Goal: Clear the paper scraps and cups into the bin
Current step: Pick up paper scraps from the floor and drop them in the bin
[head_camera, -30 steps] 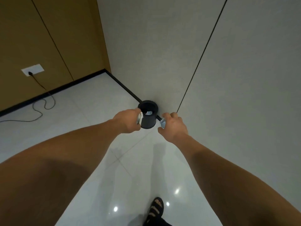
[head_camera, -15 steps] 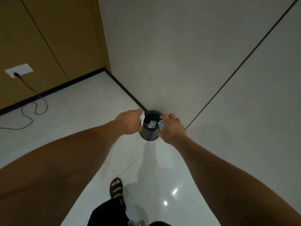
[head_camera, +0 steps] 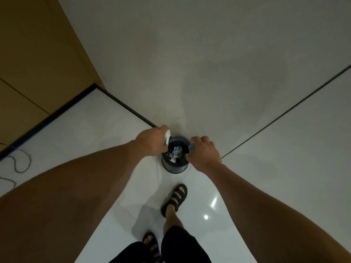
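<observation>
Black plastic, the bin [head_camera: 174,166] stands on the pale floor [head_camera: 114,130] tight against the wall [head_camera: 209,73], and all else is best placed from it. The left hand [head_camera: 151,142] hangs over the bin's left rim, fingers curled round a white scrap [head_camera: 167,138]. The right hand [head_camera: 205,152] sits over the right rim, pinching a greyish scrap [head_camera: 191,148] between thumb and fingers. Both are held just above the mouth rather than off to the side, seemingly so that whatever is let go falls inside and not onto the tiles. Crumpled paper [head_camera: 176,150], bluish and white, lies in the bin. No cup can be made out, in the hands or in the bin. One sandal [head_camera: 175,199] is planted just short of the bin, close enough for a straight drop. I judge the step in hand to be the release of both scraps, which calls only for opening the fingers. A cable [head_camera: 20,164] lies well off to the bin's left.
</observation>
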### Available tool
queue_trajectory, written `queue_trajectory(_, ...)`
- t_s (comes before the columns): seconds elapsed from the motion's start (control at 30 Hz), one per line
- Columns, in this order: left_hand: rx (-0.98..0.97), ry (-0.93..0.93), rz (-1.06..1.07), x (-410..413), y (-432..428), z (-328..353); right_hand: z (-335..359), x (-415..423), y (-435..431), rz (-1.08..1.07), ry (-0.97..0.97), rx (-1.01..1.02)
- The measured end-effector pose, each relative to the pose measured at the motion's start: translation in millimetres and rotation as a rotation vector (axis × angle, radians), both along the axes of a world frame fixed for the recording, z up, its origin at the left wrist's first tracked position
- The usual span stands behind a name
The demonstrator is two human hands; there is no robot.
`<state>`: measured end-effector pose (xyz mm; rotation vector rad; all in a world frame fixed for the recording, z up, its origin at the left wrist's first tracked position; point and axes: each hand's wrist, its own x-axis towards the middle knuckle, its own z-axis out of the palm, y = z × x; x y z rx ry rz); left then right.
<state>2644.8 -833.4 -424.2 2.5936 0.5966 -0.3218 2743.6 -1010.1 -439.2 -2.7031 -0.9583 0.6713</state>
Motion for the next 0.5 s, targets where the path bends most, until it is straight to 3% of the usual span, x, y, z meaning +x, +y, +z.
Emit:
queue_trajectory(0.2,-0.05,0.093,-0.035,76,40,-80,-79,63,42,-0.049,0.135,-0.051)
queue_trajectory(0.5,-0.152,0.203,-0.037,134,57,-285,-265,109,77,-0.143,0.275,-0.101)
